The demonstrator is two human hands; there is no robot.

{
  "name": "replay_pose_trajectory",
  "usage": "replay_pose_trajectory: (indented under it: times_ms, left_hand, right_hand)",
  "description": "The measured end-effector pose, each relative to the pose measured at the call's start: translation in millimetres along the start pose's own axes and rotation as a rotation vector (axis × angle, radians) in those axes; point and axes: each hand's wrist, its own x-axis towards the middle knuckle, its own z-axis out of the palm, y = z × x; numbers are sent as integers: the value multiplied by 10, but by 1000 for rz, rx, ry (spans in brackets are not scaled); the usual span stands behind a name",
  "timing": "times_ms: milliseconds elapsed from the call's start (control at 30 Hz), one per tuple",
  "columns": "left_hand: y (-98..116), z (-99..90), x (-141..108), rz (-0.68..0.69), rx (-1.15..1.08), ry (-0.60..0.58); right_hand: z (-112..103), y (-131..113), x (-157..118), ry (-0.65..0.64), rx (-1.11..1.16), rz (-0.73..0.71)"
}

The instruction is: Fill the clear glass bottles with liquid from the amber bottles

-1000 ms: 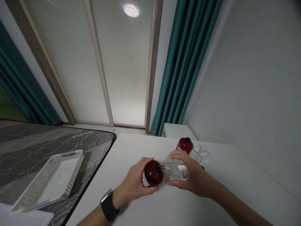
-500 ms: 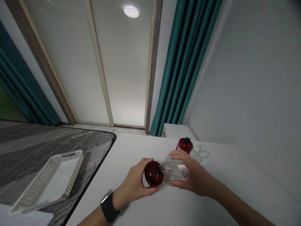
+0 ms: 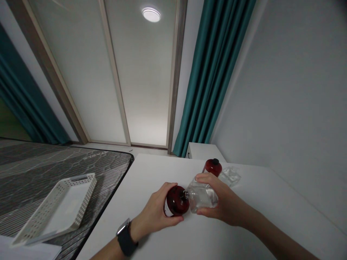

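My left hand (image 3: pixel 157 209) is wrapped round a dark red bottle (image 3: pixel 177 200) with a white label on its side. In my right hand (image 3: pixel 221 202) lies a clear bottle (image 3: pixel 200 195), tipped on its side with its neck toward the left. The clear bottle's mouth meets the open top of the red bottle; whether liquid runs between them I cannot tell. Just behind my right hand stands a second red bottle (image 3: pixel 213 167) with a black cap. Beside it lies a crumpled piece of clear plastic (image 3: pixel 230 176).
The white table (image 3: pixel 151 169) reaches back toward a small white cabinet (image 3: pixel 204 151). To the left, a white perforated basket (image 3: pixel 58 207) sits on a grey patterned surface (image 3: pixel 108 162), with white paper (image 3: pixel 27 249) below it. A wall (image 3: pixel 298 108) borders the right side.
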Motion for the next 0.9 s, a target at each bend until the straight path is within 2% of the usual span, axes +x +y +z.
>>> replay_pose_trajectory:
  times_ms: [900]
  left_hand:
    - [51, 42, -10, -69, -104, -25]
  right_hand:
    - [-59, -29, 8, -7, -25, -26]
